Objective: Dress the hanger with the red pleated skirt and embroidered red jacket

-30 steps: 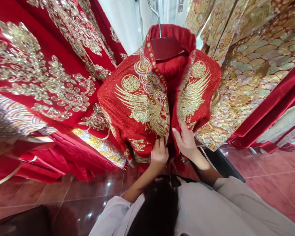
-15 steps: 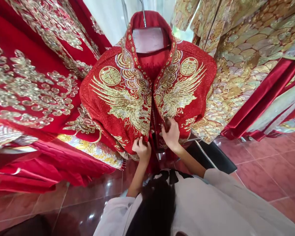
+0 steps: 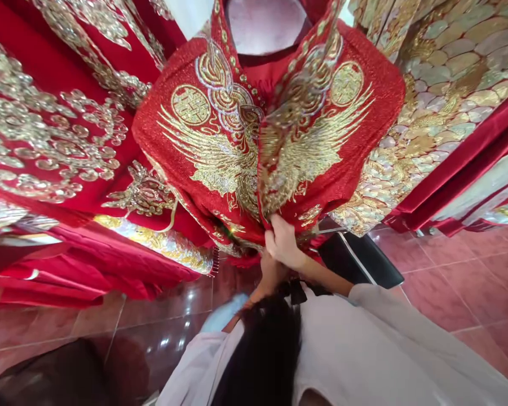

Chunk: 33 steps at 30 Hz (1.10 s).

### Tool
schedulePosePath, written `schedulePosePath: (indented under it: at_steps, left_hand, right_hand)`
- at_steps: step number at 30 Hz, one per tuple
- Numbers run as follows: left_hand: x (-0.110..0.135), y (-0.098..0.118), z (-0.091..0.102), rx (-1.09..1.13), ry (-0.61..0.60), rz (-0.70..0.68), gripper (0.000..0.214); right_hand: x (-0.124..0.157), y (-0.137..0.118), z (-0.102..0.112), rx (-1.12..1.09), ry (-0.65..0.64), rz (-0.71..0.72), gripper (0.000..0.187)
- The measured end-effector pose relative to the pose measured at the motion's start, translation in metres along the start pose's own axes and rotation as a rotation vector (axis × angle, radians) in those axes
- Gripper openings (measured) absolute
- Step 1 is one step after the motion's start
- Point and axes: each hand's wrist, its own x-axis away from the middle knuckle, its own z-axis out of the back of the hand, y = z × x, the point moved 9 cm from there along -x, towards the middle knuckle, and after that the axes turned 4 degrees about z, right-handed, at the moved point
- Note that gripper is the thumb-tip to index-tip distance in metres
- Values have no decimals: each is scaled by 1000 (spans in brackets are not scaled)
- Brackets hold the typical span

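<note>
A red jacket [image 3: 220, 180] with gold embroidered birds, round gold emblems and a beaded collar hangs in front of me. Its two front edges meet or overlap at the middle. My right hand [image 3: 283, 242] is closed on the front edge of the jacket, low at the centre. Just beneath it, my left hand [image 3: 271, 272] is close to the lower front of the jacket. Its fingers are hidden behind my right hand and the cloth, so its grip does not show.
Red garments with clear beadwork [image 3: 46, 146] hang at the left. A gold, scale-patterned garment [image 3: 440, 113] hangs at the right. On the reddish tiled floor [image 3: 460, 287], a black flat object [image 3: 359, 259] lies behind my right arm. Something dark [image 3: 54, 372] is at the lower left.
My hands have come together at the centre, the left moving right and down. The jacket's front edges are drawn together. The jacket looks larger and nearer, and its hanger hook is out of view.
</note>
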Motion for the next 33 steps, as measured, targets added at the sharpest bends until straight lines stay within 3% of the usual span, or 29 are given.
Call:
schedulePosePath:
  at_steps: [3, 7, 10, 12, 15, 17, 22, 29, 33]
  left_hand:
    - [-26, 3, -3, 169, -20, -31, 26]
    - [-47, -23, 1, 460, -18, 13, 43]
    - [-39, -68, -1, 695, -6, 159, 26]
    - [-26, -104, -4, 832, 15, 304, 19]
    - [-8, -147, -10, 995, 15, 499, 26]
    - [-2, -161, -12, 1085, 0, 576, 29]
    - [-7, -151, -10, 1245, -67, 610, 25]
    - [-7, -104, -27, 1274, -276, 608, 25]
    - [-3, -82, -35, 1278, -316, 603, 21]
  right_hand:
    - [-27, 40, -18, -89, 30, -171, 30]
    - [-25, 89, -35, -444, 94, -226, 30]
    - [15, 125, -57, -710, 61, -386, 29]
    - [52, 148, -68, -767, 64, -513, 24]
    - [103, 180, -77, -821, 113, -700, 25]
    - [126, 195, -79, -885, 160, -802, 30]
    - [135, 204, -70, -1084, 274, -891, 41]
    - [128, 171, -80, -1263, 239, -903, 38]
    - [132, 159, -90, -1270, 242, -935, 35]
